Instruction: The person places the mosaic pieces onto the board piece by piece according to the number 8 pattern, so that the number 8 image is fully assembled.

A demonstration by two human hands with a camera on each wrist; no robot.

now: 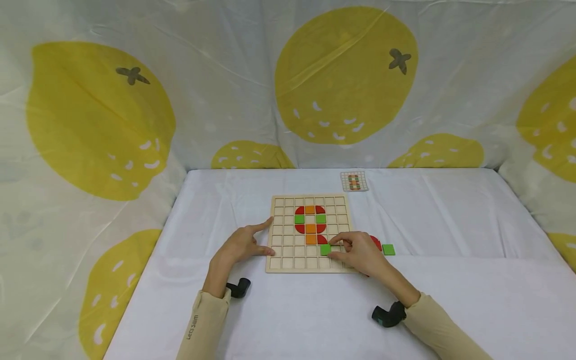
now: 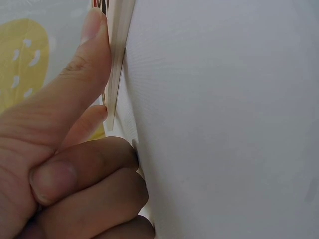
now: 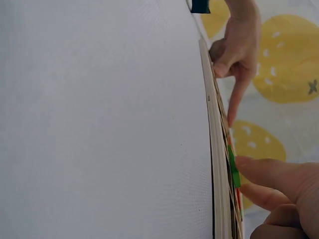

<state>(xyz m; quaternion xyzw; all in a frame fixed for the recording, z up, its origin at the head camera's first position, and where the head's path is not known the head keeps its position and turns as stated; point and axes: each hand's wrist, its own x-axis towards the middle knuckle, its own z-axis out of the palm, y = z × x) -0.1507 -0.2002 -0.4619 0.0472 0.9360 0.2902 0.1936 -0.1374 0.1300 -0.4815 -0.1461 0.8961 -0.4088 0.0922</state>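
Note:
A wooden grid board (image 1: 288,251) lies on the white cloth, with red rounded tiles (image 1: 299,228), orange square tiles (image 1: 310,239) and green square tiles (image 1: 320,219) set in its cells. Thumb and index finger of my right hand (image 1: 362,252) pinch a green square tile (image 1: 325,250) by its right side, low on the board just under a red rounded tile (image 1: 322,239). In the right wrist view this green tile (image 3: 233,167) sits slightly tilted at the board's surface. My left hand (image 1: 238,246) touches the board's left edge with extended thumb and index finger; its other fingers are curled under.
Right of the board lie a loose red tile (image 1: 375,243), partly hidden by my right hand, and a loose green tile (image 1: 388,249). A small pattern card (image 1: 354,181) lies behind the board. Lemon-print cloth (image 1: 225,90) hangs around the table.

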